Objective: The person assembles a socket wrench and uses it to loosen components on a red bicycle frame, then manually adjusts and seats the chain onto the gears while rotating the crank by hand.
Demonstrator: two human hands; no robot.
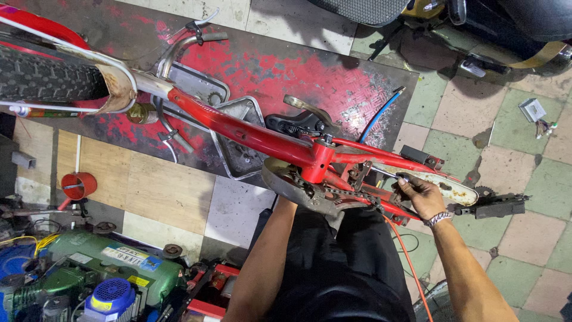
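Note:
A red bicycle frame [250,134] lies across the view above my lap, its knobbly front tyre [47,77] at the left. My right hand [420,194] is closed on a thin metal tool [386,173] whose tip points into the rear part of the frame, beside a rusty cream chain guard [459,191]. A metal band sits on that wrist. My left forearm [268,250] runs up to the grey chainring cover [286,185], and the hand is hidden behind it. A black pedal [497,207] sticks out at the right.
Under the bicycle lies a worn red metal floor plate [286,65] with a blue hose [381,113] on it. A green machine [113,268] and a red funnel [78,185] sit at the lower left. A motorcycle [476,18] stands at the top right. An orange cable [405,256] trails by my leg.

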